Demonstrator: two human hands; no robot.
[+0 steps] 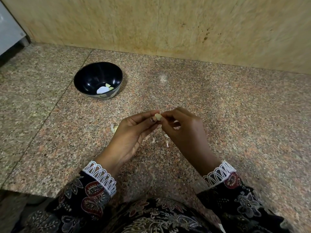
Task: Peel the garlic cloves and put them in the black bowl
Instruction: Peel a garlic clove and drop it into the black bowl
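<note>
Between both hands (159,121), a garlic clove (158,116), mostly hidden by fingertips (154,113).

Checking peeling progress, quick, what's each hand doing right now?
Left hand: pinching the garlic clove.
Right hand: pinching the same clove.

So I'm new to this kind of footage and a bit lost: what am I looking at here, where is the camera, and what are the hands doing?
There is no machine here, only a person at work. The one picture comes from a camera worn on the person's head, looking down at a speckled stone counter. The left hand and the right hand meet in the middle, and together they pinch a small pale garlic clove between their fingertips, as if peeling it. Farther back on the left stands a black bowl with a few pale pieces inside. Thin scraps of garlic skin lie on the counter below the hands. Patterned sleeves with white lace cuffs show at the bottom.
</note>
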